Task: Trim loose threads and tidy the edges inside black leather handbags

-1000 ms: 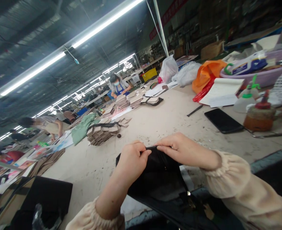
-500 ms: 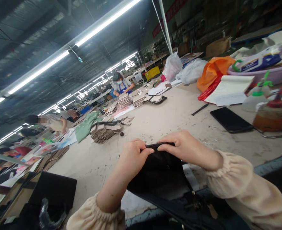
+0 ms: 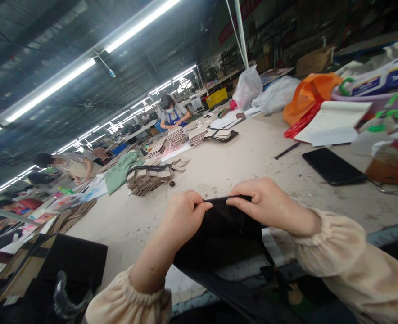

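Observation:
A black bag (image 3: 219, 247), soft and dark with a narrow strap at its right side, hangs over the near edge of the worktable. My left hand (image 3: 185, 216) pinches its top edge between thumb and bent fingers. On the same edge, a short gap to the right, my right hand (image 3: 260, 202) grips with the thumb toward me. The rim is stretched between the two hands. White paper (image 3: 185, 283) shows partly beneath the bag, and the bag's lower part is lost in shadow.
On the worktable (image 3: 246, 157) lie a black phone (image 3: 332, 166), a dark pen-like tool (image 3: 287, 150), an open notepad (image 3: 337, 121) and a jar of brown liquid (image 3: 391, 162). Stacked brown pieces (image 3: 148, 180) stand ahead. A black box-like item (image 3: 74, 256) is at left. Co-workers stand farther off.
My hands have moved slightly apart along the bag's top edge, so more of the rim shows between them. The camera view has shifted a little.

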`<state>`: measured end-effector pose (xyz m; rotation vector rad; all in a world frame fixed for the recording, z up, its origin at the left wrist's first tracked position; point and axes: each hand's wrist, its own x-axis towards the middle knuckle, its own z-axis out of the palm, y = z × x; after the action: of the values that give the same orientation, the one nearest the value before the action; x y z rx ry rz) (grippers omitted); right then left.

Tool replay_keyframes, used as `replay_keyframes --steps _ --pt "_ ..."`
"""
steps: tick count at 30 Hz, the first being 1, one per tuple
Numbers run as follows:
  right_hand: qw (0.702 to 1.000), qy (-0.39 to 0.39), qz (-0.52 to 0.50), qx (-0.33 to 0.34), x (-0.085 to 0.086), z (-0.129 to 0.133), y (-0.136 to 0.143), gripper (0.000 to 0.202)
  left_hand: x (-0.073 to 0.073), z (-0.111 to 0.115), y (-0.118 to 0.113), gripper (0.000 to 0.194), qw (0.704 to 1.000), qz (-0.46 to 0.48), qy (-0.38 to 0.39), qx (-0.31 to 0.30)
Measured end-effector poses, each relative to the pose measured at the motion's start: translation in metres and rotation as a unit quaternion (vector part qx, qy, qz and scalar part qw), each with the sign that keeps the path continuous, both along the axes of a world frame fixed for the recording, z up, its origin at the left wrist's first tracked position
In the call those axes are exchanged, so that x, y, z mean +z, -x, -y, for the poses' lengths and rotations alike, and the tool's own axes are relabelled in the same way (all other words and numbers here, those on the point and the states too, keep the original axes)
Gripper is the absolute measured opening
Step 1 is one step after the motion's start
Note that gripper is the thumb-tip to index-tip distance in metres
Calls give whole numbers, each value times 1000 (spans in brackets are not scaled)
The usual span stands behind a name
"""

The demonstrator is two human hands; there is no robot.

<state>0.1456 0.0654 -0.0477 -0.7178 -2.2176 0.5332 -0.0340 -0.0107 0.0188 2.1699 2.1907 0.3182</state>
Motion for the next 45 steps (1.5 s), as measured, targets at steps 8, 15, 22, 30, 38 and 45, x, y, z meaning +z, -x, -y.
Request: replay_keyframes --steps 8,15,22,30,38,45 --pt "999 -40 8 -7 -1 1 2 22 -3 -3 -4 23 1000 -14 -5 18" --pt "1000 -26 16 -6 0 0 2 25 -2 -3 -1 23 1000 -17 -9 14" --pt "997 -42 60 -11 -1 4 12 32 -3 -4 -3 24 1000 -19 -7 14" --pt "990 -94 99 -41 1 5 15 34 6 5 18 26 997 34 53 -38" --pt "989 -86 112 -38 6 -10 -19 35 2 -3 12 27 998 32 11 -61" --pt "987 -97 117 -58 5 -15 -27 33 -1 -17 -1 30 1000 9 1 -4"
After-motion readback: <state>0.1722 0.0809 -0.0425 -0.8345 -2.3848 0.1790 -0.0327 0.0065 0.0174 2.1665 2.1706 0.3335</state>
